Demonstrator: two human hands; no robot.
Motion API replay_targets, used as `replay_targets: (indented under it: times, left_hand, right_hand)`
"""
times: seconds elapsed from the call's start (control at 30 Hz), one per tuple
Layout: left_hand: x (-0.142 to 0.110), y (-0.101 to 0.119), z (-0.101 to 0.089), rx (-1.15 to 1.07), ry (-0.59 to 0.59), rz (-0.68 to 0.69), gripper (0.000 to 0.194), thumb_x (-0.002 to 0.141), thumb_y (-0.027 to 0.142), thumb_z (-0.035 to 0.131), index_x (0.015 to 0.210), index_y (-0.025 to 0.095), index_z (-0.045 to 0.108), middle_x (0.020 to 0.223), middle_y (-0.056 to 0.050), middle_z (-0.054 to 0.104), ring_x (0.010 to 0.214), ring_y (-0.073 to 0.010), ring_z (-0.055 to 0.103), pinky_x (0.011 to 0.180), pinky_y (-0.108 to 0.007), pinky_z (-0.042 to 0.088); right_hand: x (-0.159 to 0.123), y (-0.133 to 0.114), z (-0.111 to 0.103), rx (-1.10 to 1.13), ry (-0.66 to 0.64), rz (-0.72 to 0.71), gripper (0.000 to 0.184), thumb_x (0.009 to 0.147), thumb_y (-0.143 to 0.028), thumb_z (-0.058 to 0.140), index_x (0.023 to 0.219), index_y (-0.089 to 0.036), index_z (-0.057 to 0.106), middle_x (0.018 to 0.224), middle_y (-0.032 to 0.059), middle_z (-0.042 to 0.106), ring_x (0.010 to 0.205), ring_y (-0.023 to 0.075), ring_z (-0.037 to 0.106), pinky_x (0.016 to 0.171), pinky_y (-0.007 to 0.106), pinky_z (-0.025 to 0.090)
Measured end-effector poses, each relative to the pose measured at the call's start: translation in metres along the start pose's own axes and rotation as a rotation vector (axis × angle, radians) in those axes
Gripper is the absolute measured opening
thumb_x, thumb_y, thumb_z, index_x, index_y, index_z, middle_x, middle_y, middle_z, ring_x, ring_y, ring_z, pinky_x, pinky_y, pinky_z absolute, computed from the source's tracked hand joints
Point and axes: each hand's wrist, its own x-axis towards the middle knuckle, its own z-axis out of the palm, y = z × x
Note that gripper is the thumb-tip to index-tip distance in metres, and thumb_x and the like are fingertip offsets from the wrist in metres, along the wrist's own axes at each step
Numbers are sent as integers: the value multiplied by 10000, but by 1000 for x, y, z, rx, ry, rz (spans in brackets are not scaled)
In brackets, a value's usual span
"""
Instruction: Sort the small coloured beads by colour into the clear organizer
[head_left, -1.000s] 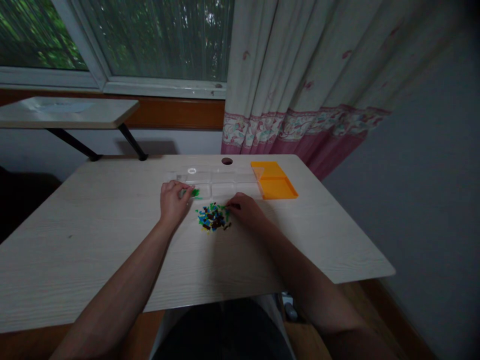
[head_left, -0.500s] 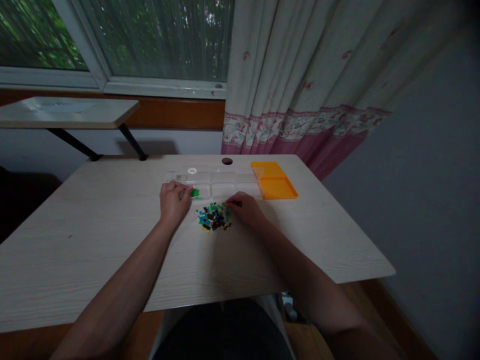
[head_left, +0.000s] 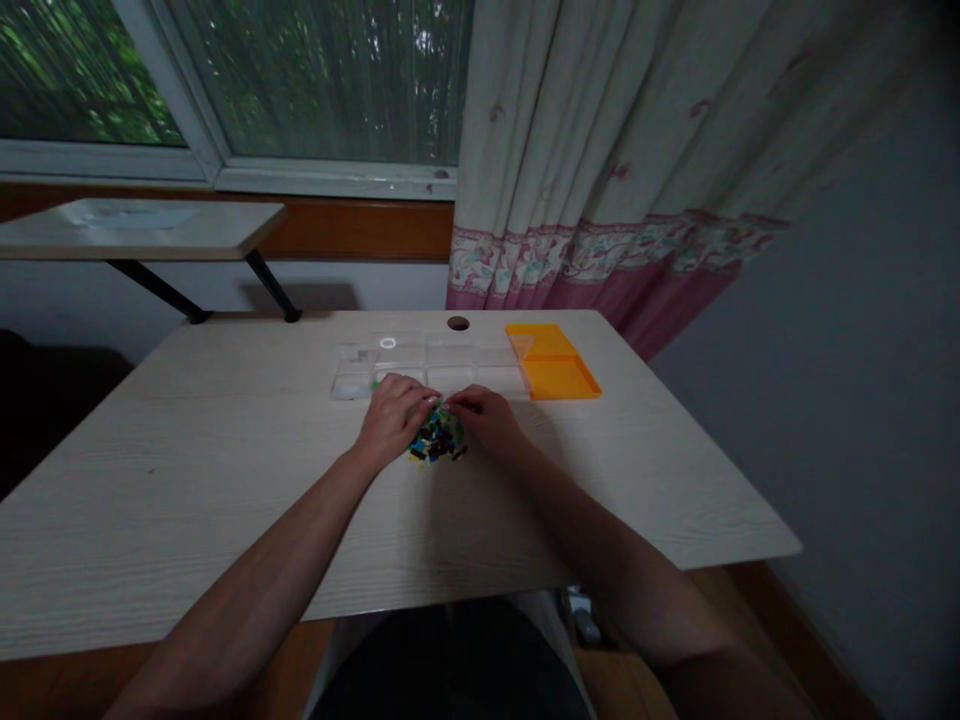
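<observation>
Head view, box [head_left: 451, 379] behind left hand [head_left: 391, 414], orange tray [head_left: 560, 376]

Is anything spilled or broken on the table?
Nothing looks broken. The little coloured pieces lie loose on the table, outside the clear tray, which could look like a spill. But they sit in one heap, so perhaps it isn't.

Your head-worn camera provides a single, wide view. It faces forward and down across the tabletop [head_left: 637, 480], set back so that your left hand [head_left: 394, 415] and right hand [head_left: 489, 420] appear small near mid-frame. The upper frame covers the window [head_left: 322, 85] and curtain [head_left: 600, 130]; the lower edge covers your lap [head_left: 446, 665].
</observation>
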Motion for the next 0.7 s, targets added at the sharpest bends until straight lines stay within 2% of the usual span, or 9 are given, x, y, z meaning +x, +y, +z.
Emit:
replay_targets:
  times: [0.1, 0.37, 0.57, 0.7]
  left_hand:
    - [1, -1, 1, -3, -29, 6, 254, 982, 340, 477, 1005, 234, 707, 954, -63, 649, 977, -231, 519, 914, -409, 430]
    - [2, -1, 2, -29, 1, -14, 205, 966, 336, 504, 943, 227, 676, 952, -58, 663, 984, -231, 531, 927, -410, 431]
    - [2, -11, -2, 62, 93, -101, 240, 969, 367, 489, 923, 216, 671, 943, -62, 663, 978, -241, 546, 933, -416, 418]
    - [2, -24, -8, 151, 164, -168, 268, 960, 383, 490, 878, 210, 678, 917, -70, 660, 948, -255, 536, 911, -423, 414]
  right_hand:
    - [0, 0, 2, 12, 7, -4, 100, 837, -229, 662, 858, -192, 752, 839, 22, 694, 798, 139, 610, 750, 260, 449]
    - [1, -2, 2, -37, -7, -58, 122, 864, -220, 638, 889, -203, 756, 819, 15, 671, 789, 134, 589, 741, 253, 441]
    - [-1, 0, -7, -221, -22, -81, 141, 893, -214, 619, 940, -196, 751, 842, 21, 625, 753, 127, 556, 735, 254, 435]
    - [-4, 6, -10, -328, -110, -81, 165, 886, -202, 626, 1001, -198, 744, 951, 39, 621, 798, 129, 576, 751, 251, 444]
